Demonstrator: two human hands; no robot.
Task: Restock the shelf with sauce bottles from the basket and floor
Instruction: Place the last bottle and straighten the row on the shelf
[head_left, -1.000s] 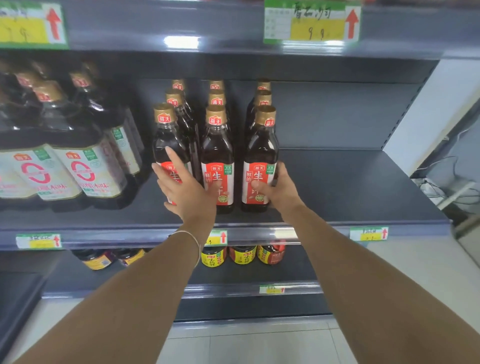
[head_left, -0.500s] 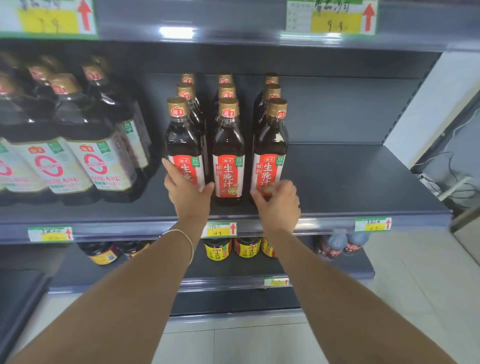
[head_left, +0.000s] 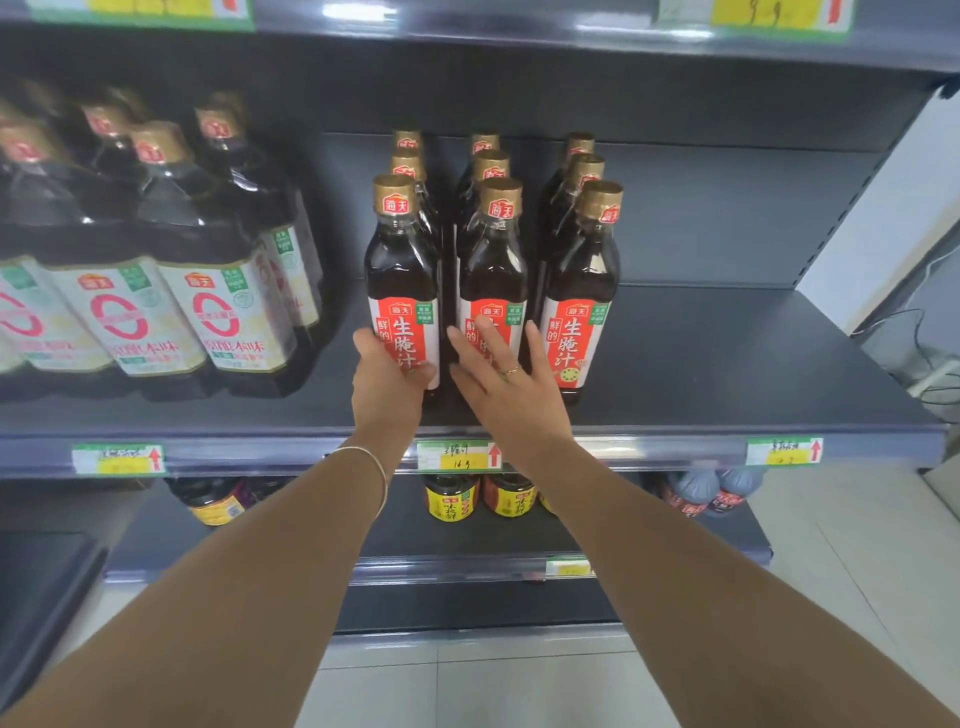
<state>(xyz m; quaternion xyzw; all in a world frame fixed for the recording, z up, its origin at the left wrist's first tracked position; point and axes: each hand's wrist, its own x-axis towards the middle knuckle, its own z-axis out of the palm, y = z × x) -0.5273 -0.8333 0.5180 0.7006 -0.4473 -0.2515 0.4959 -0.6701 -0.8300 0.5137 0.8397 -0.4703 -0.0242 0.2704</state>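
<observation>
You are squaring up the front row of soy sauce bottles on the grey shelf (head_left: 727, 364). Your left hand (head_left: 387, 382) wraps the front-left bottle (head_left: 402, 291) low on its label; your right hand (head_left: 501, 379) lies open and flat against the front-middle bottle (head_left: 493, 270). Next, judge the rows straight, then let go and fetch more stock.
</observation>
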